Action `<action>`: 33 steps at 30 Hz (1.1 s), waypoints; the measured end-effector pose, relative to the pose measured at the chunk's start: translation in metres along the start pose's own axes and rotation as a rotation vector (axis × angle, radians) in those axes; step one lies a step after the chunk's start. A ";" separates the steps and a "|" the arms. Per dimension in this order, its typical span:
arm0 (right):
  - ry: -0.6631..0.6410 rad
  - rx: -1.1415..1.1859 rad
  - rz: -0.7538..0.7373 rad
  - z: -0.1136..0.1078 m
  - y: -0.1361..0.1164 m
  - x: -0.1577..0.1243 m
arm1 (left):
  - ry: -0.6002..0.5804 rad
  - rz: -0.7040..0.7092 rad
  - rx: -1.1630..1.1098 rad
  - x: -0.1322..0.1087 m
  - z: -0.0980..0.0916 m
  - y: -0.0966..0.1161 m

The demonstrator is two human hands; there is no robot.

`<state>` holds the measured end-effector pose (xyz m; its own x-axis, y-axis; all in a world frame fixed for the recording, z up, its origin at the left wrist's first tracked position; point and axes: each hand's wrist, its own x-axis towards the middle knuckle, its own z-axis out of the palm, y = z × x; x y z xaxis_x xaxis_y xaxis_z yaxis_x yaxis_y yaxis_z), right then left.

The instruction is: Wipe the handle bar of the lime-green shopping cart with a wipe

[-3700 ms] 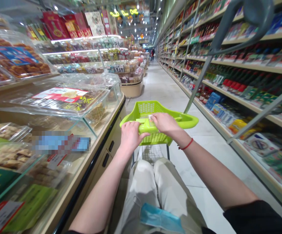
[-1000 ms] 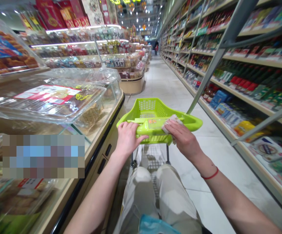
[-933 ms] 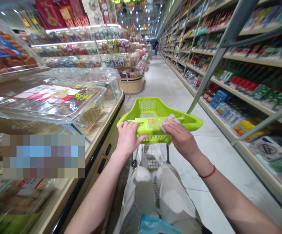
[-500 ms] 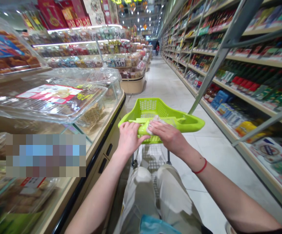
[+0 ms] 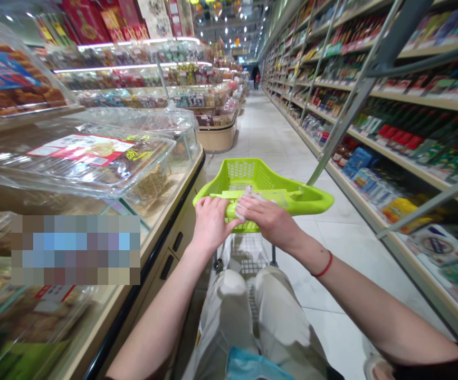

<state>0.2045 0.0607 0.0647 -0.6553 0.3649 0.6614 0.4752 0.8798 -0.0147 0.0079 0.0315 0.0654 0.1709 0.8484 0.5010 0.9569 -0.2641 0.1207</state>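
At the near end of the supermarket aisle point(image 5: 260, 132), the left hand point(image 5: 213, 224) clasps the rim of a lime-green plastic cart basket point(image 5: 312, 199), while the right hand point(image 5: 268, 219) presses a crumpled white tissue point(image 5: 247, 196) onto its handle point(image 5: 264, 197). A glass display case point(image 5: 185, 137) stands just left; stocked shelves point(image 5: 411, 158) line the right.

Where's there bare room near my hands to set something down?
The lime-green basket's mesh floor, beyond your right hand, shows bare. The glass display case on your left is crowded with packaged food, and the shelving on your right is packed.
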 end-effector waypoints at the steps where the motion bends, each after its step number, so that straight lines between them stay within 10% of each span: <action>1: -0.025 0.001 0.010 0.003 -0.002 0.006 | 0.001 0.001 0.003 0.000 0.000 0.000; 17: -0.420 -0.035 0.551 -0.009 0.026 0.069 | -0.002 -0.004 -0.030 0.001 -0.001 0.004; 27: -0.053 0.072 0.247 -0.002 -0.015 0.007 | -0.003 0.002 -0.006 0.001 0.000 0.002; 33: -0.245 0.001 0.407 -0.010 -0.003 0.038 | -0.004 0.006 -0.006 0.001 0.000 0.003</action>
<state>0.1840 0.0694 0.0972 -0.5353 0.7410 0.4054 0.7216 0.6506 -0.2366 0.0110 0.0316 0.0667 0.1776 0.8486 0.4984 0.9545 -0.2718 0.1227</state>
